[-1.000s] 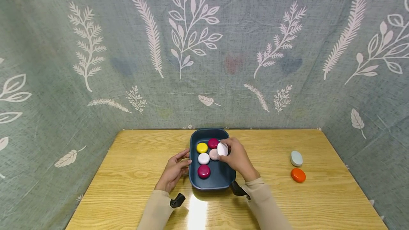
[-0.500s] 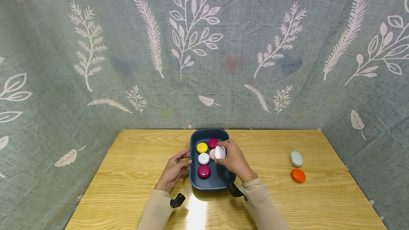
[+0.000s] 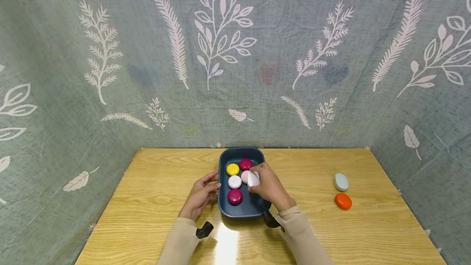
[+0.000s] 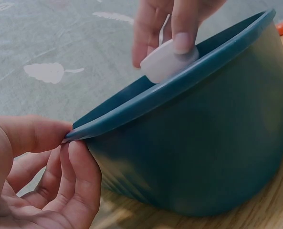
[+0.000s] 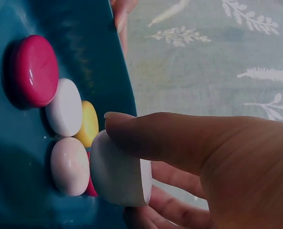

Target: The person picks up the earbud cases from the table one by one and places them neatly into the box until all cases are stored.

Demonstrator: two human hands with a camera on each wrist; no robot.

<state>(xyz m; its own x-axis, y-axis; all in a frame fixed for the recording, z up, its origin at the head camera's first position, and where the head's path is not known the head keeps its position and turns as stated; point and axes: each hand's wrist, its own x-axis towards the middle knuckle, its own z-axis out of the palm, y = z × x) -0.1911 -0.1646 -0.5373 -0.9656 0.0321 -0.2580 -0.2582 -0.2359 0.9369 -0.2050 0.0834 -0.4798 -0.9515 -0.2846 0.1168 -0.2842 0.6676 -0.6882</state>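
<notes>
My left hand (image 3: 200, 195) pinches the rim of a dark blue plastic bin (image 3: 254, 209) between thumb and fingers, clearly seen in the left wrist view. My right hand (image 3: 271, 186) holds a smooth white oval piece (image 5: 117, 167), tilted on edge, over the bin's right side; its flat side shows. Inside lie glossy rounded pieces: a yellow one (image 3: 232, 169), a white one (image 3: 234, 182), a pale pink one (image 3: 245, 177) and two magenta ones, at the back (image 3: 245, 164) and near the front (image 3: 234, 196). The held piece partly covers the pink one.
On the wooden table (image 3: 165, 183), to the right of the bin, lie a pale blue-grey piece (image 3: 341, 182) and an orange piece (image 3: 343, 201). A patterned grey-green cloth (image 3: 235, 105) hangs behind and along both sides.
My right hand has shifted slightly left with the white oval piece, which now leans further over beside the pale pink one. My left hand has stayed at the rim.
</notes>
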